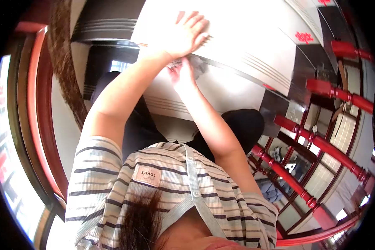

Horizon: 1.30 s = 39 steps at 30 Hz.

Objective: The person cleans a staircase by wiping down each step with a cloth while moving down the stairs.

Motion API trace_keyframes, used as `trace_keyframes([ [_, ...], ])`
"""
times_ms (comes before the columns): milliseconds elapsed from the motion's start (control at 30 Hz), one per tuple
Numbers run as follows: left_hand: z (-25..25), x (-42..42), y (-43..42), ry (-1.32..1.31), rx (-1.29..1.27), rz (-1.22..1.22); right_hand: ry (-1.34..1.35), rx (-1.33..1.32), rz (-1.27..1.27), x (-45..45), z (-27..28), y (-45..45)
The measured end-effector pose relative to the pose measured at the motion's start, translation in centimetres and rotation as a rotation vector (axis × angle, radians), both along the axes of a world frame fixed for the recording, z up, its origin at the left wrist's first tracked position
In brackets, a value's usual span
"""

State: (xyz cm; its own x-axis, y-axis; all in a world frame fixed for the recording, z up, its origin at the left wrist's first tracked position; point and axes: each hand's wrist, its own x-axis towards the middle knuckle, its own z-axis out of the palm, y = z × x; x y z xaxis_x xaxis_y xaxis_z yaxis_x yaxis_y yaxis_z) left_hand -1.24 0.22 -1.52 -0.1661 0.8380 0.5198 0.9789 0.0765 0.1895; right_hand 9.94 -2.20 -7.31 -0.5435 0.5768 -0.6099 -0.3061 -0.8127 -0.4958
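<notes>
My left hand (188, 34) lies palm down on the white upper stair step (237, 31), fingers stretched out and thumb apart, with nothing in it. Just below it, at the front edge of that step, my right hand (182, 75) is closed on a crumpled grey cloth (200, 67). The cloth bulges out beside the fingers against the riser, and part of it is hidden by the hand. My left wrist crosses close above the right fingertips.
A lower white step (229, 89) with grooved lines lies in front of my knees. Red turned balusters (296, 183) line the right side, with a lower room behind them. A brown trim strip (62, 62) and a red-framed window stand left. Red stickers (304, 37) mark the steps.
</notes>
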Motion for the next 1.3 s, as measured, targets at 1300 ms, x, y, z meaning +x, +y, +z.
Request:
trace_keyframes([
  [1300,0.4,-0.6,-1.6,-0.284,0.3,-0.06,-0.939,2.174,0.658,6.2,11.1,4.2],
])
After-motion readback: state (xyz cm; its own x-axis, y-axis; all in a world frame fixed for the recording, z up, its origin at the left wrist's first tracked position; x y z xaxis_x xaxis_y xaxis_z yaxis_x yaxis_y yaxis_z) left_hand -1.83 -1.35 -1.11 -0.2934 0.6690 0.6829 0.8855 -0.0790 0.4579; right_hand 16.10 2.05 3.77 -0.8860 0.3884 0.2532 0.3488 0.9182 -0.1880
